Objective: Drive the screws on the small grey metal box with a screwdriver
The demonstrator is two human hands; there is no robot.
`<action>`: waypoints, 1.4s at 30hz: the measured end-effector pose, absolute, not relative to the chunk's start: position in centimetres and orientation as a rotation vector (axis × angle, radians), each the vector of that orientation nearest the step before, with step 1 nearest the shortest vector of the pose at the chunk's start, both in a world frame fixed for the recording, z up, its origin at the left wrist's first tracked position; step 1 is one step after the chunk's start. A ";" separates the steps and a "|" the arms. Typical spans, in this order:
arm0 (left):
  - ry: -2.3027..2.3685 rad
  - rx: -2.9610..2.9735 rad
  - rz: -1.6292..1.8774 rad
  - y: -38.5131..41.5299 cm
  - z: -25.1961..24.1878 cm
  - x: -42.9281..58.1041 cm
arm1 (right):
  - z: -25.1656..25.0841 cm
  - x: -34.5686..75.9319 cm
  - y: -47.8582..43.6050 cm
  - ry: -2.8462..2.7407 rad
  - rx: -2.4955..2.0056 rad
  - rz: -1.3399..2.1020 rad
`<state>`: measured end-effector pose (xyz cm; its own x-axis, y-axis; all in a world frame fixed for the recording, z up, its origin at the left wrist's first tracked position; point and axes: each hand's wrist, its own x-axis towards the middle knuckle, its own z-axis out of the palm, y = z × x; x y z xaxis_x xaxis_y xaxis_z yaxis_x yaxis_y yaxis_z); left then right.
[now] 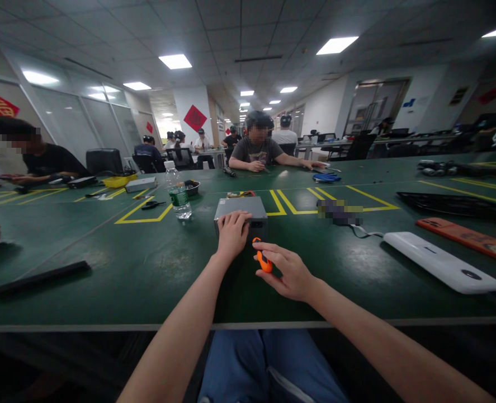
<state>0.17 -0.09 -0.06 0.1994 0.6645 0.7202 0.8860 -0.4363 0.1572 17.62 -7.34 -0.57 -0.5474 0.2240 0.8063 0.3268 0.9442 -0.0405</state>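
Table (pixel 159 291): grey metal box (pixel 236 206) near the middle, left grip (pixel 233 232) upon it.
The grey metal box is judged heavy and stiff, best held by opposite sides; the left grip lies spread over its front top edge. Plastic bottle (pixel 179 193) near it, fill level unclear; black bowl (pixel 196 190) beyond, contents indistinct. The right grip (pixel 290 270) pinches an orange-and-black tool (pixel 266 264), presumably light.

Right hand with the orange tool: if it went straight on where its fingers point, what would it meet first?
Probably the left hand, which rests on the grey metal box; depth is unclear here, so the box's near face might come first.
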 end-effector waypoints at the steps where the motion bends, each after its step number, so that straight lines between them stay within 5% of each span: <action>1: -1.465 -2.186 -1.079 -0.1 -0.1 0.2 | -0.6 17.6 -7.4 -2.181 -0.389 -0.113; 31: -1.453 -2.187 -1.101 0.1 -0.2 0.1 | -0.5 17.7 -7.3 -2.203 -0.420 -0.114; 42: -1.458 -2.190 -1.115 -0.1 -0.1 0.2 | -0.3 17.8 -6.3 -2.060 -0.542 -0.407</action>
